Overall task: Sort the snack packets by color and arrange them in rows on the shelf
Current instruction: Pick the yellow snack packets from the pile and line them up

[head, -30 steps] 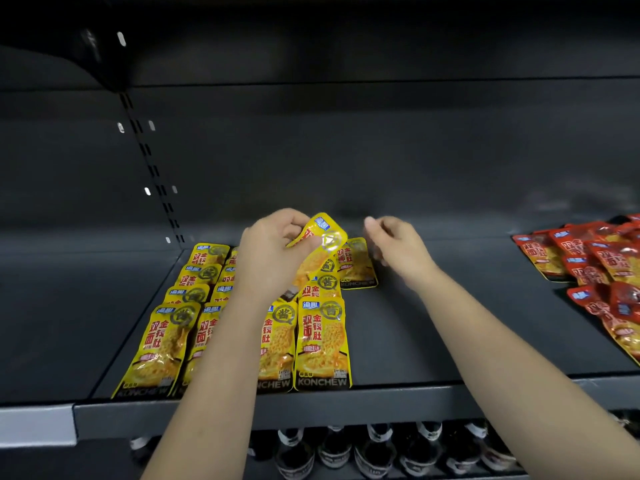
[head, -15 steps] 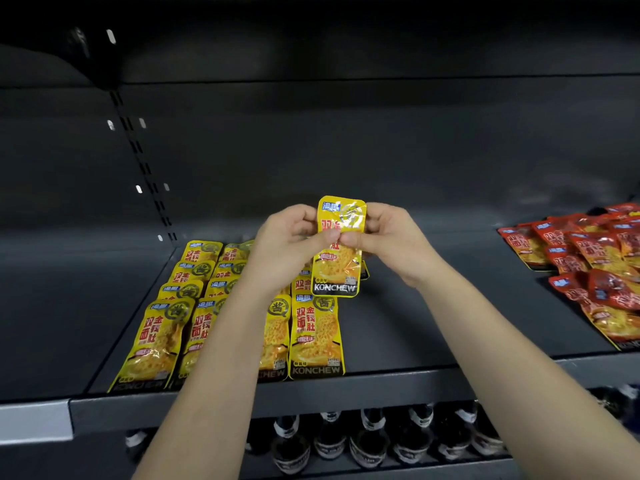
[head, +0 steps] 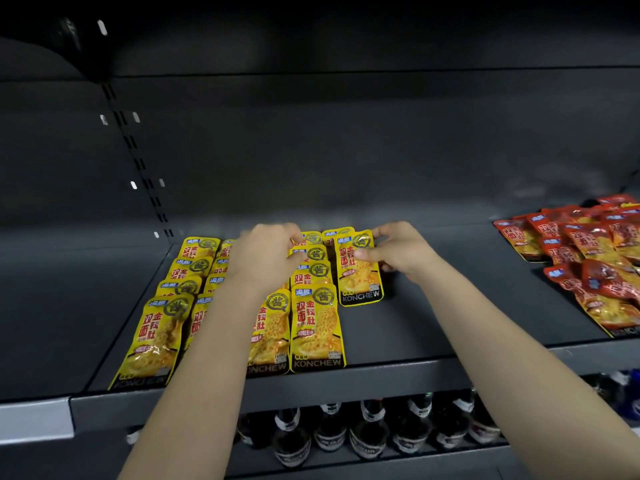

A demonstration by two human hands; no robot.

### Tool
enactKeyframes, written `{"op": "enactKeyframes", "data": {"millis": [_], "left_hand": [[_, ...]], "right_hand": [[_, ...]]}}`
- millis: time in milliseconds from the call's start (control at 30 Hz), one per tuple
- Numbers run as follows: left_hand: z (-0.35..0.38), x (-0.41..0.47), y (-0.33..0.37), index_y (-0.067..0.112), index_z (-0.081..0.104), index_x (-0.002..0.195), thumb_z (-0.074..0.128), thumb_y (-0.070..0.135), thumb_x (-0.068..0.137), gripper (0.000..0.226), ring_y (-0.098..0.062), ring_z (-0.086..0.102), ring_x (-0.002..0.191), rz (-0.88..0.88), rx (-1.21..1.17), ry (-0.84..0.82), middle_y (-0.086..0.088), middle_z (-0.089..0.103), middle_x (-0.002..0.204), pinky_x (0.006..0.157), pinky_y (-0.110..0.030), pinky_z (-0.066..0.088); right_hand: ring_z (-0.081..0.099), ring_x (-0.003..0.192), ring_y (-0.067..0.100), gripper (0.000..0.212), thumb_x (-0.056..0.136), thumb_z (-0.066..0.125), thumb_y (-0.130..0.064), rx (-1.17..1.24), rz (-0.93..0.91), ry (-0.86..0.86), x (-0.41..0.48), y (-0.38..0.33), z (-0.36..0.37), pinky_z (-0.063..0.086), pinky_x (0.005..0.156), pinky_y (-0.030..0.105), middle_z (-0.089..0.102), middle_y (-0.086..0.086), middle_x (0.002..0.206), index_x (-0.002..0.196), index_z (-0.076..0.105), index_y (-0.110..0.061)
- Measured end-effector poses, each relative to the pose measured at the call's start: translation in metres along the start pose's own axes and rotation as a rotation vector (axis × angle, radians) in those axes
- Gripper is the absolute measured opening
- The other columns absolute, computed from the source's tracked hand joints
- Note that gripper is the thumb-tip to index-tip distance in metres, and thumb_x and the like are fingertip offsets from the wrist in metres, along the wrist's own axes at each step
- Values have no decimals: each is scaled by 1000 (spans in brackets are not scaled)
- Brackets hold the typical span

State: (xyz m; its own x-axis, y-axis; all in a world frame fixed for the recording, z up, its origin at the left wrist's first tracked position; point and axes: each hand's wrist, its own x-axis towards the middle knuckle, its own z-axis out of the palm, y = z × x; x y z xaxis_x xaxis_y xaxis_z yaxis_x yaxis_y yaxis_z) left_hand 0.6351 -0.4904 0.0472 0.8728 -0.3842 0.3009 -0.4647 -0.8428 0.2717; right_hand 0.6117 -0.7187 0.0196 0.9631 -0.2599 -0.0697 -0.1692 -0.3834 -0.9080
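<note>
Head view: a dark shelf (head: pixel 398 327) holds yellow snack packets (head: pixel 317 327) laid flat in overlapping rows at left and centre, and a loose heap of red snack packets (head: pixel 588 251) at far right. The right hand (head: pixel 401 251) has its grip pinched on one yellow packet (head: pixel 358 275), just beside the rightmost row. The left hand (head: pixel 263 261) sits over the rows, blurred; whether its grip grasps anything cannot be told. Bottles (head: pixel 367 431) stand below the shelf.

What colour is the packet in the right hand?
Yellow packet, black band at the bottom; head view.
</note>
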Motion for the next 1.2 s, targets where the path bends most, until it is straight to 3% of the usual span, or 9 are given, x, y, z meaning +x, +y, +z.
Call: {"op": "enactKeyframes", "data": {"millis": [167, 267, 333, 533, 667, 733, 867, 1033, 1200], "left_hand": [[4, -1, 2, 32, 62, 115, 58, 39, 92, 24, -20, 61, 107, 3, 115, 49, 9, 69, 112, 84, -35, 49], [4, 0, 4, 29, 61, 114, 58, 37, 93, 23, -20, 62, 107, 16, 151, 81, 7, 68, 114, 82, -34, 48], [5, 1, 5, 29, 61, 115, 57, 37, 93, 24, -20, 62, 106, 24, 169, 89, 7, 67, 114, 81, -33, 48], [11, -1, 6, 32, 60, 118, 57, 40, 93, 27, -20, 64, 104, 10, 146, 39, 8, 68, 113, 80, -33, 48], [13, -3, 8, 31, 59, 120, 56, 40, 93, 28, -20, 63, 107, 15, 143, 39, 8, 67, 115, 83, -33, 48], [13, -4, 9, 31, 58, 120, 56, 40, 93, 29, -21, 63, 107, 13, 121, 40, 8, 68, 115, 83, -34, 48], [13, -7, 8, 30, 59, 119, 57, 39, 92, 28, -22, 64, 102, 12, 78, 47, 8, 69, 112, 82, -34, 50], [14, -8, 10, 30, 59, 118, 58, 39, 93, 27, -19, 64, 102, 27, 62, 58, 9, 69, 110, 83, -32, 47], [15, -10, 10, 29, 61, 116, 62, 36, 90, 27, -18, 65, 101, 40, -10, 68, 9, 71, 105, 84, -34, 48]], "right_hand": [[60, 56, 7, 25, 76, 81, -12, -3, -55, -24, -2, 7, 10, 39, 48, 14, 65, 2, 68, 98, 69, -9], [60, 60, 10, 24, 73, 84, -17, -75, -104, 29, 0, 10, 13, 46, 61, 24, 62, -4, 63, 93, 71, -15], [55, 60, 7, 26, 73, 84, -21, -150, -117, 70, -1, 11, 13, 41, 60, 24, 56, -8, 61, 95, 71, -15], [50, 67, 8, 26, 74, 82, -30, -322, -133, 91, -4, 12, 14, 34, 55, 22, 51, -11, 71, 89, 63, -22], [53, 80, 13, 28, 77, 80, -30, -364, -128, 99, -6, 12, 16, 36, 65, 26, 48, -14, 76, 96, 62, -21], [52, 81, 14, 29, 77, 80, -29, -374, -129, 106, -7, 11, 16, 36, 62, 26, 47, -14, 75, 96, 60, -20], [50, 81, 12, 30, 79, 79, -29, -400, -129, 113, -9, 10, 17, 33, 56, 18, 45, -14, 76, 93, 53, -22], [52, 86, 15, 33, 78, 79, -31, -433, -115, 123, -11, 9, 18, 36, 69, 27, 53, -5, 90, 95, 52, -21], [54, 94, 20, 51, 72, 84, -33, -415, -95, 184, -11, 10, 17, 39, 74, 29, 54, 1, 99, 99, 42, -20]]}}
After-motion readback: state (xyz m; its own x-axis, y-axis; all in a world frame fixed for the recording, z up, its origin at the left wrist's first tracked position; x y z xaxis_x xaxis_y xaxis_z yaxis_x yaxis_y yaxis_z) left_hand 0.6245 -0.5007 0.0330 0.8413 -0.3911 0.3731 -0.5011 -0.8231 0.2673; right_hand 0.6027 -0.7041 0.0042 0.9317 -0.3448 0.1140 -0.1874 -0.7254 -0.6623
